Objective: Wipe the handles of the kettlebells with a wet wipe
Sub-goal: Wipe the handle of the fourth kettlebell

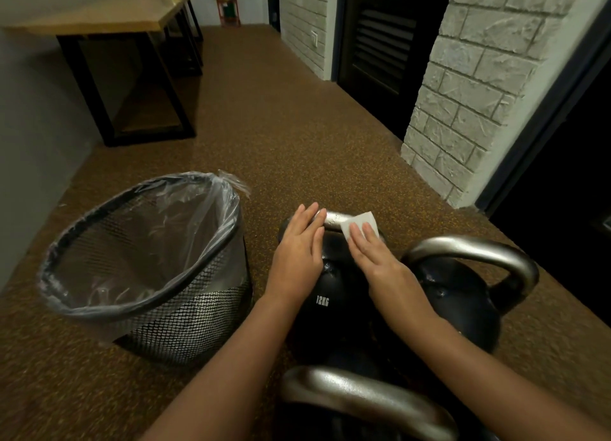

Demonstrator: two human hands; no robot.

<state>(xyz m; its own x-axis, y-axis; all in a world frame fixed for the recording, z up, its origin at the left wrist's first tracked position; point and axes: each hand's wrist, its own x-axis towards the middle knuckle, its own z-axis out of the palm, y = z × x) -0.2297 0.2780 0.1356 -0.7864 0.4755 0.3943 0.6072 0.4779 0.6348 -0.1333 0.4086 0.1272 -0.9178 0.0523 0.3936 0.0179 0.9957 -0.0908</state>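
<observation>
Three black kettlebells with silvery metal handles stand upright and close together on the speckled brown floor. The far kettlebell [325,303] bears a white "12KG" mark on its body. A small white wet wipe [360,225] lies draped over its handle [334,217]. The right kettlebell [463,295] stands just beside it, and the nearest kettlebell [363,397] shows mostly its handle at the bottom edge.
</observation>
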